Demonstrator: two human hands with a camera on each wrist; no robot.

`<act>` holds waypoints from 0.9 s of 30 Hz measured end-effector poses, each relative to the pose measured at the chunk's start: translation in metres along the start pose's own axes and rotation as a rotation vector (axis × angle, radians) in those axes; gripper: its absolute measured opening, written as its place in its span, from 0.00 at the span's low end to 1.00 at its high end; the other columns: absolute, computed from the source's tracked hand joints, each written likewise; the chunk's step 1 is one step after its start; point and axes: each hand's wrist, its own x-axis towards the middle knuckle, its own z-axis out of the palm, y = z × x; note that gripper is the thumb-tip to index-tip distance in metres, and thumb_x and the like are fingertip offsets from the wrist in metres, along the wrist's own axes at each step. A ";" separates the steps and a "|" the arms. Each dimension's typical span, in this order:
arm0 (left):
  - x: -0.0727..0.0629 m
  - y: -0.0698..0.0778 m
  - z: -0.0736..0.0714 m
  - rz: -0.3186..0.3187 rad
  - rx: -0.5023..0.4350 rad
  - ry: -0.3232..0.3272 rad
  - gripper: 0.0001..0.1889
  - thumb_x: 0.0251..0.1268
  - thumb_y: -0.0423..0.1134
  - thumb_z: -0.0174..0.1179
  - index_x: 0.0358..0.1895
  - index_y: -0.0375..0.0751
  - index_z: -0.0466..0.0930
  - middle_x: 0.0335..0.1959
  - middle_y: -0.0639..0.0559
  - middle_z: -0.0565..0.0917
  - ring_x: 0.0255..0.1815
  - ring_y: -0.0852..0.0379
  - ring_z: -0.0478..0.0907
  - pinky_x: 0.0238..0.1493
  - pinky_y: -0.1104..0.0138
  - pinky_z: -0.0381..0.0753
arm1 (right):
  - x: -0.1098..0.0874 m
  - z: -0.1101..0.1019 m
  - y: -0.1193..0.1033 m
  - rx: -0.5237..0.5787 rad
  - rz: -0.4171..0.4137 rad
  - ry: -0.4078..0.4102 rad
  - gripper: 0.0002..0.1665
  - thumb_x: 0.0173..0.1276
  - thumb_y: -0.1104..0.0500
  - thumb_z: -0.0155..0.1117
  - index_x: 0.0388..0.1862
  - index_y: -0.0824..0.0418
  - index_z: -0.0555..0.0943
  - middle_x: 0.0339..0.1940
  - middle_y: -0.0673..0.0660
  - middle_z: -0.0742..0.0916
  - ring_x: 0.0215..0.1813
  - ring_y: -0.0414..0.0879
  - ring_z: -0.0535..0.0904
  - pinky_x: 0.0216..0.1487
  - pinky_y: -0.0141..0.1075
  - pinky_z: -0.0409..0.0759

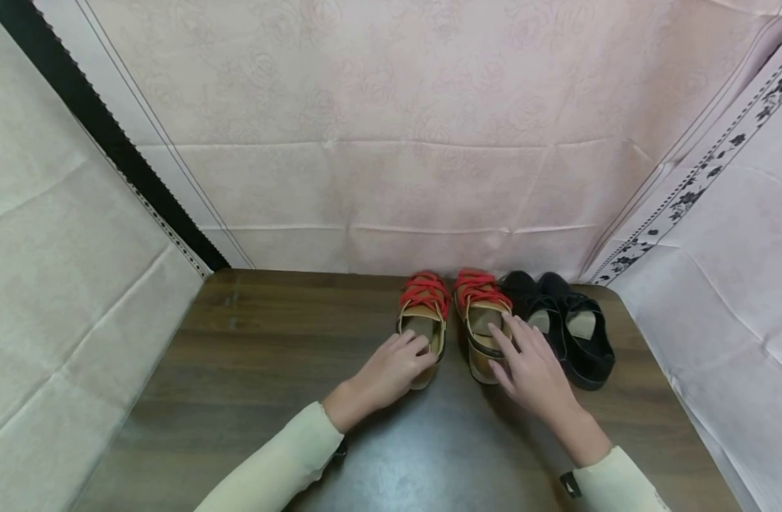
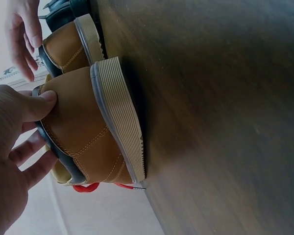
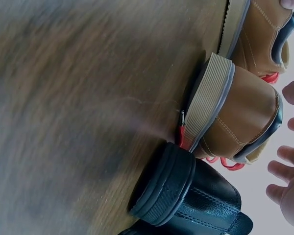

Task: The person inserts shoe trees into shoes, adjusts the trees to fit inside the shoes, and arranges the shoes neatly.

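Observation:
A pair of brown shoes with red laces stands on the wooden table, toes toward the cloth at the back. My left hand [image 1: 397,366] grips the heel of the left brown shoe [image 2: 71,112], thumb on the outside of the back and fingers over the dark collar. Just above the heel of the right brown shoe [image 3: 245,105] hovers my right hand [image 1: 532,366], its fingers spread and relaxed. In the right wrist view, a gap shows between those fingers and the shoe. Right of this pair are black shoes [image 1: 589,366], close beside the right brown shoe.
The brown wooden table [image 1: 288,334] reaches back to a pale patterned cloth [image 1: 391,178]. White cloth sheets [image 1: 77,299] hang along both sides, the right one with a black floral border [image 1: 692,188].

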 end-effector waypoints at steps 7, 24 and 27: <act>0.004 -0.002 0.007 0.005 -0.001 0.029 0.14 0.65 0.27 0.66 0.47 0.50 0.87 0.39 0.55 0.80 0.41 0.55 0.73 0.36 0.66 0.70 | 0.002 0.002 -0.002 -0.007 -0.003 0.011 0.36 0.71 0.44 0.60 0.73 0.60 0.75 0.75 0.70 0.74 0.72 0.68 0.73 0.68 0.67 0.71; 0.020 0.000 0.015 -0.013 -0.010 0.007 0.16 0.66 0.29 0.66 0.52 0.51 0.88 0.43 0.55 0.81 0.44 0.55 0.75 0.38 0.65 0.74 | 0.005 -0.001 -0.003 0.009 0.028 0.042 0.36 0.72 0.44 0.57 0.73 0.60 0.75 0.75 0.69 0.74 0.72 0.67 0.72 0.69 0.67 0.70; 0.022 0.002 0.018 -0.011 -0.014 0.003 0.16 0.67 0.29 0.67 0.54 0.50 0.88 0.44 0.55 0.81 0.44 0.55 0.75 0.38 0.65 0.74 | 0.003 0.000 -0.005 0.009 0.035 0.040 0.36 0.69 0.44 0.61 0.72 0.60 0.75 0.74 0.70 0.75 0.72 0.67 0.73 0.68 0.67 0.71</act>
